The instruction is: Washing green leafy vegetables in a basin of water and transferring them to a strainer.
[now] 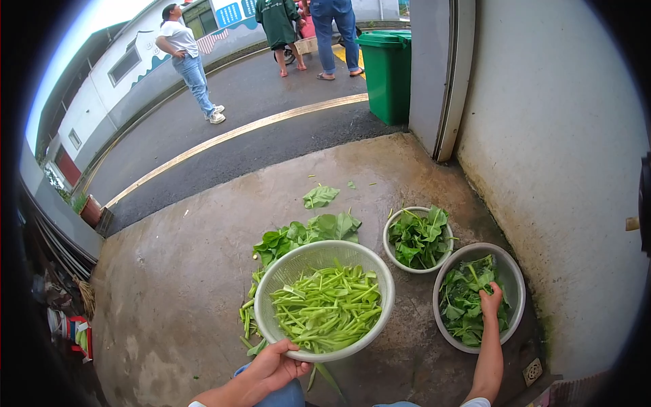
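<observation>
My left hand point(282, 362) grips the near rim of a pale plastic colander point(264, 300), thumb over the edge. Chopped light-green stems point(328, 308) lie heaped inside it, and the colander is tilted towards me. To the right, my right hand point(490, 300) reaches into a grey basin point(516, 315) and pinches some wet leafy greens point(465, 305); its fingertips are partly hidden among the leaves. A smaller round basket point(394, 257) just behind the basin holds more loose green leaves point(419, 239).
Loose leaves point(310, 229) and cut stems point(249, 310) lie on the concrete floor point(168, 285) behind and left of the colander. A wall point(549, 152) stands close on the right, above a floor drain point(532, 372). Beyond are a green bin point(389, 76) and three people on the road.
</observation>
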`<state>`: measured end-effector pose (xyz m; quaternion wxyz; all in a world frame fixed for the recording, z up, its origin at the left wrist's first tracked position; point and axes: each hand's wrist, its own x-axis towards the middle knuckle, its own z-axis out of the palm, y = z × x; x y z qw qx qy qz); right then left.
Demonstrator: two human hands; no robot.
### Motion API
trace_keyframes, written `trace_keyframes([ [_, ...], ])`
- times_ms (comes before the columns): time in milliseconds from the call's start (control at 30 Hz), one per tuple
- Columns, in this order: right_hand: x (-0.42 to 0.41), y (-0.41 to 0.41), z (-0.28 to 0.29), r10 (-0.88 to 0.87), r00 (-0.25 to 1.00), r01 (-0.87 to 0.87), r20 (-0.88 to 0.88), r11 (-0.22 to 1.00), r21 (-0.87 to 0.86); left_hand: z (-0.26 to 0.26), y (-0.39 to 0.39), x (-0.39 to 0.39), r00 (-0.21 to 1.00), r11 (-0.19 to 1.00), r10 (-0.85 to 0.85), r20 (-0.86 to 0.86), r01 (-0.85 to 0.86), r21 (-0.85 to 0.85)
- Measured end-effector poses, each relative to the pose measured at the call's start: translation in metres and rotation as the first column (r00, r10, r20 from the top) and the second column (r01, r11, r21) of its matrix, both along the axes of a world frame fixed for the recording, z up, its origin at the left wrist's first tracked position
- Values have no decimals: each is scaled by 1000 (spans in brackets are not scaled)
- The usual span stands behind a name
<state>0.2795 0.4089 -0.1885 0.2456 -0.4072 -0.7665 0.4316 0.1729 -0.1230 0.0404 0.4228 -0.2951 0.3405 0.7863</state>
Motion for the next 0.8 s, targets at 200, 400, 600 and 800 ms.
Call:
trace_keyframes([
  [200,26,-1,44,-168,986,167,-13,962,218,0,4,-5,999,1000,-12,37,13,-26],
  [400,-23,35,51,-184,957,273,-224,832,482,-10,17,-12,999,1000,-3,-39,2,-27],
  [600,-97,8,116,-38,864,234,-502,913,334,-9,29,-20,1000,999,19,-15,-19,-47],
  [800,-211,-16,109,95,795,153,-599,925,349,-12,33,-28,1000,999,-7,-21,6,-35],
])
